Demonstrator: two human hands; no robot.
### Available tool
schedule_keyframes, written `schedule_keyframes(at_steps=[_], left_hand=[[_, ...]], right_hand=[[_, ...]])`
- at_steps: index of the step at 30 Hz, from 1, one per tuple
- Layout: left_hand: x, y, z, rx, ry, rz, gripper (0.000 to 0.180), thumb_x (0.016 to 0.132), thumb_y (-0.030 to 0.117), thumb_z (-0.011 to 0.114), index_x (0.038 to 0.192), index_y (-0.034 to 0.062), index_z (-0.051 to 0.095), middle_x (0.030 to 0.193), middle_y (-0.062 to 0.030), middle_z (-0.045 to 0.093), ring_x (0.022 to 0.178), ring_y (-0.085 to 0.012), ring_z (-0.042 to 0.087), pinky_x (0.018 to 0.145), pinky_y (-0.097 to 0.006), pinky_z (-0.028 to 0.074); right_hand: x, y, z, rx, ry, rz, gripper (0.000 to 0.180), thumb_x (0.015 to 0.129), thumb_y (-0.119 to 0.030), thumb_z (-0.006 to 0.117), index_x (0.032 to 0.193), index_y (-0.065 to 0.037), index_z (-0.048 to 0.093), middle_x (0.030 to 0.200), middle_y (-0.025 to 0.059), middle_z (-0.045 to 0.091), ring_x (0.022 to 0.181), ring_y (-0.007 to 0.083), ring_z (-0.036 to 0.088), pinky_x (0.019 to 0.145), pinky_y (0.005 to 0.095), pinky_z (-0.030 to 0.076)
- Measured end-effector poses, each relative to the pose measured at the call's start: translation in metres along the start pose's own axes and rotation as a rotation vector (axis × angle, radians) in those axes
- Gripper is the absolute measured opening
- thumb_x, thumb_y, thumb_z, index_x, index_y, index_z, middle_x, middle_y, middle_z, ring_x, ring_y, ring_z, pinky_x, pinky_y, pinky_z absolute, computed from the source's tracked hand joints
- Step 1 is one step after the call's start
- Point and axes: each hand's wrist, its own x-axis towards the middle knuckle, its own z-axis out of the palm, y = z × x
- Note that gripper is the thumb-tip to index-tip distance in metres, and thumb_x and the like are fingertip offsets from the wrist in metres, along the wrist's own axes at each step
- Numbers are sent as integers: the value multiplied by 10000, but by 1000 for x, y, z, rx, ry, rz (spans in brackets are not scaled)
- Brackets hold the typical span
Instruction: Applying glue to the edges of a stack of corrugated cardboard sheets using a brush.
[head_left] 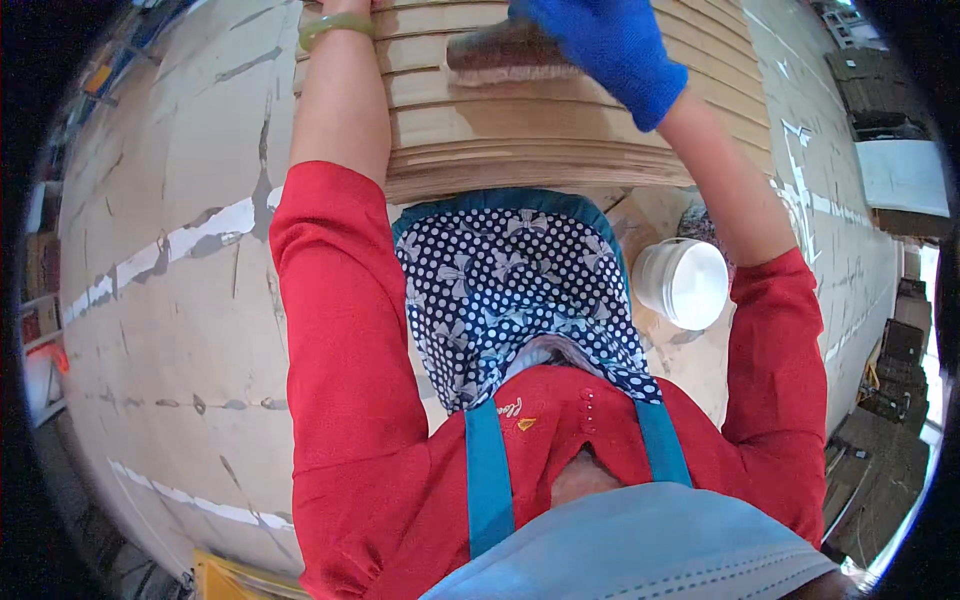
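Note:
My right hand (620,55), in a blue knitted glove, is closed on a wide brush (500,50). The brush's pale bristles rest on or just over a stack of brown cardboard sheets (540,125), whose edges overlap in steps. Further left, my bare left arm reaches up across the stack, with a greenish bangle (335,26) at the wrist. Only a sliver of my left hand (372,5) shows at the upper edge, so its fingers are hidden. Below the stack hangs my dotted apron (510,270).
A white bucket (695,284) stands right of the apron, near my right forearm; its contents are hard to make out. Worn floor (180,350) with white and grey patches spreads on both sides. Dark stacked goods (880,90) line the far right, and a yellow frame (235,578) sits at lower left.

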Motion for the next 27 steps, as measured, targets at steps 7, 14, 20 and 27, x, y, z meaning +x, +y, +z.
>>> schedule_keyframes(at_steps=[7, 14, 20, 27], left_hand=[[-4, 3, -2, 10, 2, -8, 531, 805, 447, 411, 1012, 23, 653, 1053, -201, 622, 1005, -341, 594, 844, -418, 463], [-11, 18, -5, -15, -20, 7, 516, 815, 426, 407, 1024, 20, 648, 1060, -201, 619, 1003, -350, 590, 852, -421, 457], [-8, 1, -7, 48, 61, 8, 521, 818, 443, 410, 1009, 20, 645, 1058, -192, 621, 1003, -346, 588, 849, -431, 455], [-12, 16, -5, 9, 57, -30, 511, 816, 441, 416, 989, 17, 645, 1050, -190, 623, 995, -340, 590, 838, -434, 458]], right_hand=[[0, 18, 5, 213, 70, -75, 319, 824, -269, 591, 662, 4, 621, 527, 50, 565, 477, 120, 519, 476, 300, 420], [137, 65, -10, -33, 285, -49, 301, 806, -268, 613, 649, -11, 611, 552, 45, 566, 510, 115, 525, 470, 297, 410], [80, 66, 12, 36, 148, -20, 306, 796, -283, 614, 645, -17, 611, 551, 37, 552, 516, 109, 511, 470, 315, 402], [194, 63, -20, 171, 277, -151, 275, 780, -262, 620, 651, -18, 615, 568, 22, 557, 530, 107, 496, 490, 308, 404]])
